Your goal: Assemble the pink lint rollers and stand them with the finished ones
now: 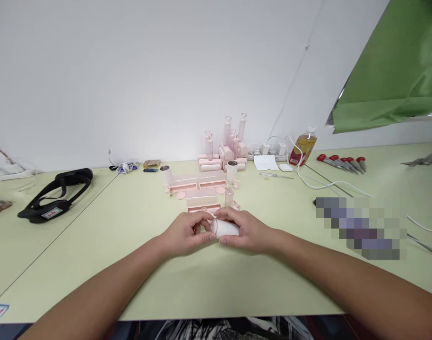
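Observation:
Both my hands meet at the middle of the pale green table. My right hand wraps round a small white and pale pink cylinder lying on its side. The fingers of my left hand are curled and pinch at the cylinder's left end. Just beyond the hands lie flat pink plastic parts and a small pink tube.
A stack of pink rollers and handles stands at the back centre, with a power strip, an amber bottle and white cables. Red-handled screwdrivers lie at right, a black headset at left.

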Action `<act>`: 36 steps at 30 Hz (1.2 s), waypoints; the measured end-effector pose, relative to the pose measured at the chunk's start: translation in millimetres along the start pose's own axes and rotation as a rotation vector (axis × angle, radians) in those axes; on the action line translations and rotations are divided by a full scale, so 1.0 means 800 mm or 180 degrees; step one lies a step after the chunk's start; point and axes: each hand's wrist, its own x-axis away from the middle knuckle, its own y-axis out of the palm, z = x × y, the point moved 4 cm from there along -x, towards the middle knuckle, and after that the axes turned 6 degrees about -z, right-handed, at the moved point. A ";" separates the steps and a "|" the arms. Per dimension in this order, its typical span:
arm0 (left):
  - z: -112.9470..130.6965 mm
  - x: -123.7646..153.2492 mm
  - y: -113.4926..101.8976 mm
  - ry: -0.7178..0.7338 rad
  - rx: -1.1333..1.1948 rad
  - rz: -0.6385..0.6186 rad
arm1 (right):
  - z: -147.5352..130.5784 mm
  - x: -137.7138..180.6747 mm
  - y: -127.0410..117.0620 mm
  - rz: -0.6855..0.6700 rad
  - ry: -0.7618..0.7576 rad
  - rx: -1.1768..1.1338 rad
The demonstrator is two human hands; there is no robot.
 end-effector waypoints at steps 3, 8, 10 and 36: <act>-0.001 0.000 0.001 0.0002 0.0038 0.0000 | -0.001 0.000 0.000 -0.0007 0.0004 -0.0025; -0.001 -0.001 0.000 0.0023 -0.0064 0.0066 | 0.003 0.001 0.001 0.0057 0.0012 -0.0078; -0.001 0.000 -0.002 0.0033 -0.0098 0.0092 | 0.007 0.002 0.001 0.0109 0.0087 -0.0077; 0.015 0.001 0.004 0.0509 -0.0406 -0.0316 | -0.003 0.003 0.025 -0.0059 0.0512 -0.2133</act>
